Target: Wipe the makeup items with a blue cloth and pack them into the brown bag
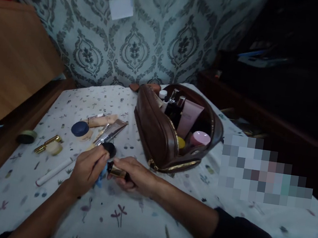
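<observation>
My left hand [88, 168] is closed, with part of a blue cloth [100, 178] showing below its fingers. My right hand [135, 178] grips a small dark tube with a gold band [117, 171], possibly a lipstick. The tube's dark end meets the cloth between both hands. Just beyond the left fingers is a round black item [109, 149]; I cannot tell whether it is held. A white stick-like item with a red end [54, 172] lies left of that hand. Silvery squeeze tubes [113, 130] rest behind it.
An unzipped brown cosmetic bag [156, 134] holds a pink tube [188, 117], a pink-lidded jar [200, 138] and bottles. Leftward lie a blue-lidded jar [80, 128], a beige tube [102, 120], gold-coloured items [48, 144] and a dark green round container [26, 137]. Patterned wallpaper stands behind.
</observation>
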Demonstrator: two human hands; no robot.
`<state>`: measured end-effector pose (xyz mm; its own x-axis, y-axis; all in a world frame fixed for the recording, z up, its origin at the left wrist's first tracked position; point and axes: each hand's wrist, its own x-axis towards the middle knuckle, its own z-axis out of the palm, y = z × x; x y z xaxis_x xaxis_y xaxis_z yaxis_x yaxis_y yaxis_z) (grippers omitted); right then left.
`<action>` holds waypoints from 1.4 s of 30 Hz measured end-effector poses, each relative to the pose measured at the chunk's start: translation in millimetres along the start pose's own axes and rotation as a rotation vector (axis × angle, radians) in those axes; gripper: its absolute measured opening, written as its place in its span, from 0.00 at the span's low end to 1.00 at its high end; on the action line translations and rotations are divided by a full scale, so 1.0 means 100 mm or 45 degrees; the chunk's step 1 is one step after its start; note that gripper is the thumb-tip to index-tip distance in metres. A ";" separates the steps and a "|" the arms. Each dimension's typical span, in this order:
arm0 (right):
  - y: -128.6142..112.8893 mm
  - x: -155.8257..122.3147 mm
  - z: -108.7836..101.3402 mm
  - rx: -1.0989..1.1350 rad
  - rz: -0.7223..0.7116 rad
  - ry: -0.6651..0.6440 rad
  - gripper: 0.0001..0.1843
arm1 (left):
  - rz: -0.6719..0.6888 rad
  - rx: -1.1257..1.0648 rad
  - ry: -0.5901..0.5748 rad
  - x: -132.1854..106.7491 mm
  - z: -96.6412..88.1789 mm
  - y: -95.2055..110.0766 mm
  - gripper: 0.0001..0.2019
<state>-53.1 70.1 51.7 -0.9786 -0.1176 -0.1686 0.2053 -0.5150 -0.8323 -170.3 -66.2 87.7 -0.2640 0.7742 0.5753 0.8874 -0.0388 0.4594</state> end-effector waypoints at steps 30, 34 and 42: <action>0.08 0.03 0.03 -0.737 -0.450 0.244 0.21 | -0.963 -0.957 0.294 0.06 0.22 0.09 0.20; 0.08 0.04 0.02 -0.613 -0.470 0.273 0.22 | -0.991 -1.015 0.443 0.10 0.21 0.05 0.19; 0.03 0.05 -0.01 -0.613 -0.892 0.571 0.15 | -0.891 -0.724 0.131 0.03 0.18 -0.13 0.19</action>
<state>-57.2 68.7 48.0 -0.8111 0.4714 0.3463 -0.3567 0.0705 -0.9315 -176.1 -51.9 71.3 -0.7295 0.6788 0.0839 0.1979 0.0922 0.9759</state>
